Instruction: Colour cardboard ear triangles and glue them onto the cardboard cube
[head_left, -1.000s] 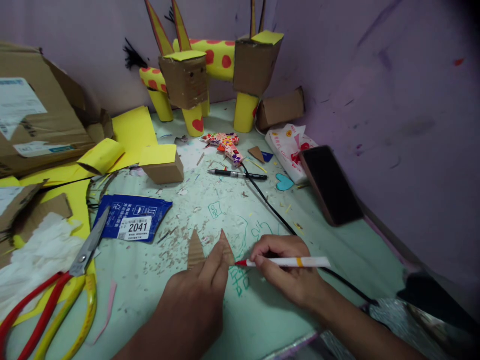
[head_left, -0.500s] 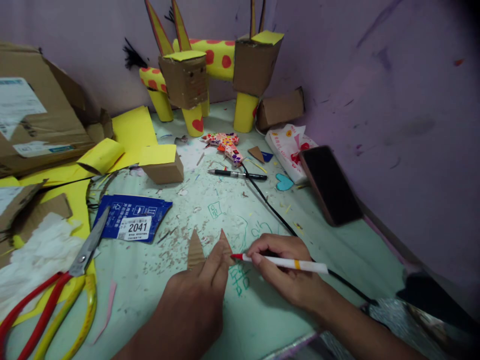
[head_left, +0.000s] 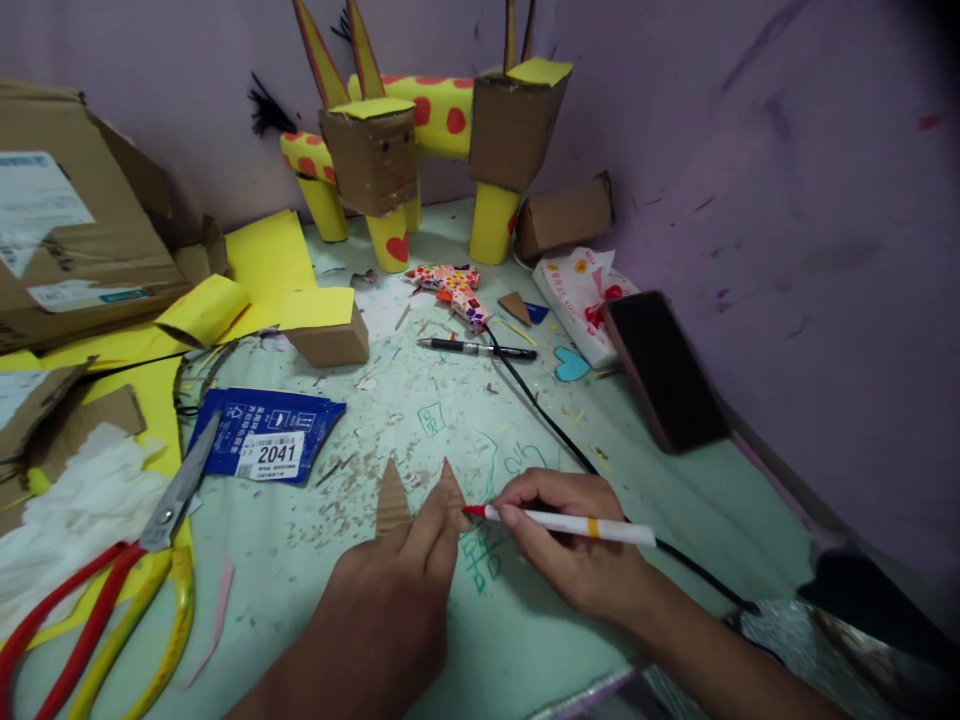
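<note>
My left hand (head_left: 405, 580) presses a small pointed cardboard piece (head_left: 451, 490) down on the table with its fingertips. A red line runs along the right edge of that piece, and my fingers hide its lower part. A second pointed cardboard piece (head_left: 391, 500), plain brown and ridged, lies just left of these fingers. In my right hand (head_left: 574, 530) is a white felt-tip marker (head_left: 559, 522) with a red tip and a yellow band, gripped near the tip. Its tip touches or nearly touches the right edge of the held piece.
Large scissors (head_left: 161, 520) lie at left beside a blue packet (head_left: 270, 435). Spotted cardboard animals (head_left: 373, 165) stand at the back near a glue gun (head_left: 457, 290), whose cord passes by my right hand. A pen (head_left: 476, 349), phone (head_left: 667, 370) and tissue pack (head_left: 581, 300) lie beyond.
The marker tip stays at the right edge of the cardboard piece, with the red line there showing slightly more. Otherwise only the view shifts a little; both hands keep their hold.
</note>
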